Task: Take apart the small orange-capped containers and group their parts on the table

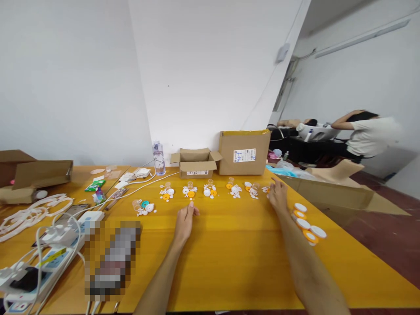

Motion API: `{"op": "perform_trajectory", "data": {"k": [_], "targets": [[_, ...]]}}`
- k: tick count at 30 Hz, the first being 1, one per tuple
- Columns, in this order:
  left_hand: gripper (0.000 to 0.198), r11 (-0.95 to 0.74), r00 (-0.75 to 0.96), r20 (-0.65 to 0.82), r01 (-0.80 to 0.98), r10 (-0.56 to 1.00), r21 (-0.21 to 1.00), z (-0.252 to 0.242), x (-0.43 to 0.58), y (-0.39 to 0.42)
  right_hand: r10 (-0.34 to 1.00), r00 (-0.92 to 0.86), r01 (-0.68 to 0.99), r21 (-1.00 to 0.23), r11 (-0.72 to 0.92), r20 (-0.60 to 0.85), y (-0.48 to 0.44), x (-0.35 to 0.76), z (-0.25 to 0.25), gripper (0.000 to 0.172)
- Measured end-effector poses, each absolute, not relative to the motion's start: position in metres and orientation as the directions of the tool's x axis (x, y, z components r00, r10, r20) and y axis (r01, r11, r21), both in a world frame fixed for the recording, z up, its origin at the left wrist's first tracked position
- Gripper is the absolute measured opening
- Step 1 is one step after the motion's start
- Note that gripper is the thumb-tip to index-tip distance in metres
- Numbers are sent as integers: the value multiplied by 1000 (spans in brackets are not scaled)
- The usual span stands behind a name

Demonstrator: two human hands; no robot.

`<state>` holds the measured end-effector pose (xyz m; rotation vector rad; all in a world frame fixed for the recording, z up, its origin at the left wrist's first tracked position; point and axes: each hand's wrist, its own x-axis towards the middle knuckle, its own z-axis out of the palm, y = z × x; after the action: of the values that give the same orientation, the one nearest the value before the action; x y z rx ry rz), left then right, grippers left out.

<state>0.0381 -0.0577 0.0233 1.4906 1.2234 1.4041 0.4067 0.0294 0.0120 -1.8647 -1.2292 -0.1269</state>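
My left hand (185, 219) rests on the yellow table (229, 262), fingers stretched forward and together, holding nothing, just short of a cluster of small white and orange parts (189, 191). My right hand (277, 194) lies flat farther right, fingers extended toward the rightmost small parts (266, 189). A row of several such clusters (210, 190) runs across the table ahead of both hands, with a teal and white one (144, 206) at the left. Round white and orange caps (305, 223) lie beside my right forearm.
Two cardboard boxes (196, 162) (244, 152) stand at the table's back edge beside a water bottle (159, 157). Power strips, white cables (49, 236) and another box (29, 175) crowd the left side. Another person (367, 135) bends over at the far right.
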Motion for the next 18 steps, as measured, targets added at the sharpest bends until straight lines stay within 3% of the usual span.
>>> {"op": "perform_trajectory", "data": {"k": [4,8,11,18], "targets": [[59,-272,-40,280,137,959,952,25,38,-56,563,449,846,-532,-20,694,26,399,0,51],[59,-279,-24,284,129,958,952,26,38,-55,566,303,926,-378,16,767,9,379,-19,50],[59,-281,-19,286,128,958,951,26,37,-57,630,126,979,-199,47,767,-16,360,-34,53],[56,-323,6,326,156,945,933,27,32,-60,647,-105,994,59,91,755,-87,342,-34,47]]}}
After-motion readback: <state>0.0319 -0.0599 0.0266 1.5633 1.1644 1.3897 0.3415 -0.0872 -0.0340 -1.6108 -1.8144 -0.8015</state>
